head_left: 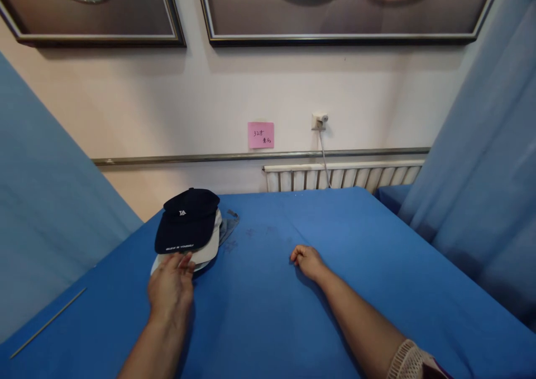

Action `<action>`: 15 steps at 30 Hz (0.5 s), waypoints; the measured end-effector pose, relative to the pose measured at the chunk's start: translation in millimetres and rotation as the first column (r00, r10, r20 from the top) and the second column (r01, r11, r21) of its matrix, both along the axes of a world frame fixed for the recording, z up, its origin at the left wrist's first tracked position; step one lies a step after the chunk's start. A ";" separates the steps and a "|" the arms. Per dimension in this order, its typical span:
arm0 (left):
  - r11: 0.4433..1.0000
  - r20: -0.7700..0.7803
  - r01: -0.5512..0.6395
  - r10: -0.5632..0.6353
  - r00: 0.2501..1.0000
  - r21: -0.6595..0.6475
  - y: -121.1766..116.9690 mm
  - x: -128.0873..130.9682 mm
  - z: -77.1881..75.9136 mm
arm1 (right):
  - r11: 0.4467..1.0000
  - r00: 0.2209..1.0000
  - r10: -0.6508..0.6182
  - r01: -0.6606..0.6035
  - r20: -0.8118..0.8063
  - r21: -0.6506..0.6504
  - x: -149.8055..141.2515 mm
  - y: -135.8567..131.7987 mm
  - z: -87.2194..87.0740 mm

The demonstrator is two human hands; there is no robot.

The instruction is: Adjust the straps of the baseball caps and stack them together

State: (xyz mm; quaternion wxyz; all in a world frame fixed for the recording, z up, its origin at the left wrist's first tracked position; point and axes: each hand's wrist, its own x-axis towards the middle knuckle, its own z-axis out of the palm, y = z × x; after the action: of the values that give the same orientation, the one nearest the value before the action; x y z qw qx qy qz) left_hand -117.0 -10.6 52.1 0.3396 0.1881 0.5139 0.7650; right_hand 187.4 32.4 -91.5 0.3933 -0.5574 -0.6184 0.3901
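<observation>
A stack of baseball caps sits at the left of the blue-covered table (pixel 268 312). On top is a navy cap (pixel 188 217) with white lettering on its crown and brim. Beneath it shows the brim of a beige cap (pixel 209 248), and lower still lies a paler brim. A grey-blue cap strap (pixel 229 225) sticks out on the right. My left hand (pixel 171 284) is at the front of the stack, fingers apart, fingertips against the navy brim's edge. My right hand (pixel 309 262) rests on the table with its fingers curled closed, apart from the caps; nothing shows in it.
A thin stick (pixel 48 323) lies near the table's left edge. Blue curtains (pixel 489 183) hang on both sides. Against the wall behind are a radiator (pixel 343 175), a metal rail (pixel 201 158), a plugged-in socket (pixel 319 122) and a pink note (pixel 261 135).
</observation>
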 end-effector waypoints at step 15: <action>0.968 0.253 0.112 -0.053 0.966 -0.223 28.7 -7.4 26.5 | 0.998 0.999 0.032 -0.032 0.002 -0.060 -0.4 2.9 7.1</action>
State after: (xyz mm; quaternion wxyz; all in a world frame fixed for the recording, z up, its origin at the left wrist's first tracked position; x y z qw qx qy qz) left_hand -124.4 18.1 78.6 0.4522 0.0718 0.5466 0.7011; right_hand 187.0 35.4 -84.4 0.3692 -0.5598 -0.6157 0.4138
